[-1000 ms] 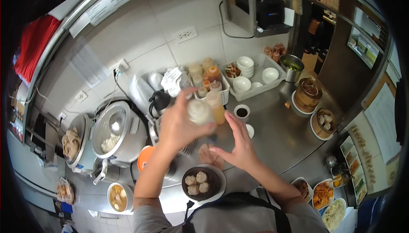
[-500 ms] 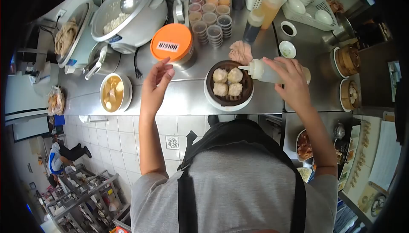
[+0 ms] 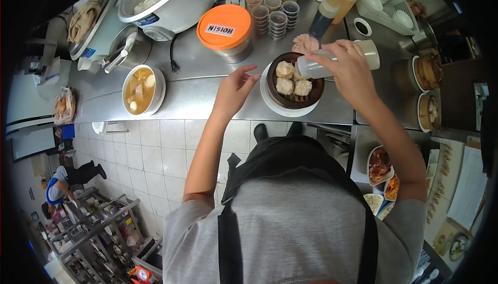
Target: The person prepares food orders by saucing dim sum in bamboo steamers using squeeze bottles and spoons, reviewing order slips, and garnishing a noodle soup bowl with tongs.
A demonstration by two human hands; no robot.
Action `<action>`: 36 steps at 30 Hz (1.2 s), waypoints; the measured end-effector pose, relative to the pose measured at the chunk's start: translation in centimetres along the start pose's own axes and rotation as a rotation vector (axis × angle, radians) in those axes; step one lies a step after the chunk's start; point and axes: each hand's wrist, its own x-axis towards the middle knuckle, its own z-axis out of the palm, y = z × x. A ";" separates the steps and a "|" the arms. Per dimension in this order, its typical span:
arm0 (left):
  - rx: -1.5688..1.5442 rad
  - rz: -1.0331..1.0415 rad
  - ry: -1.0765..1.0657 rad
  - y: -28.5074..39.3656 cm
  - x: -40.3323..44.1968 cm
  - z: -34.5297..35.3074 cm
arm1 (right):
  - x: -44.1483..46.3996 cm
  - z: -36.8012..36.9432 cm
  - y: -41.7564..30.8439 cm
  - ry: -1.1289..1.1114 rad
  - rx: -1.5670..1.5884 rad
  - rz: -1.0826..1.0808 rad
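My right hand (image 3: 351, 71) is wrapped around a pale squeeze bottle (image 3: 313, 67), tilted over a round steamer basket (image 3: 278, 95). Several siu mai (image 3: 285, 86) sit in the basket, which rests on a white plate (image 3: 290, 112). The bottle's tip hides part of the siu mai at the back right. To the left of the plate, my left hand (image 3: 236, 89) hovers with nothing in it, its fingers loosely apart. Behind it stands a metal container with an orange lid (image 3: 224, 26) labelled HOISIN.
A soup bowl with eggs (image 3: 140, 91) stands at left. Behind are a rice cooker (image 3: 176, 11), stacked sauce cups (image 3: 278, 23), sauce bottles (image 3: 323, 18) and a crumpled pink cloth (image 3: 305, 44). More steamers (image 3: 427, 72) line the right. A person (image 3: 58, 180) bends over a rack at lower left.
My left hand has moved right, from beside the orange lid towards the steamer. The bottle in my right hand now reaches further over the siu mai. The camera view has shifted.
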 end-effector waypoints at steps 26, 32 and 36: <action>0.288 -0.034 0.042 4.7 1.6 -0.2 | -6.6 1.1 5.8 0.084 0.638 0.565; 0.240 -0.122 0.250 4.4 -2.3 -6.7 | -7.1 2.4 5.3 -0.034 0.169 0.286; 0.254 -0.258 0.286 1.1 -4.7 -8.5 | -6.2 2.7 4.3 -0.068 0.138 0.208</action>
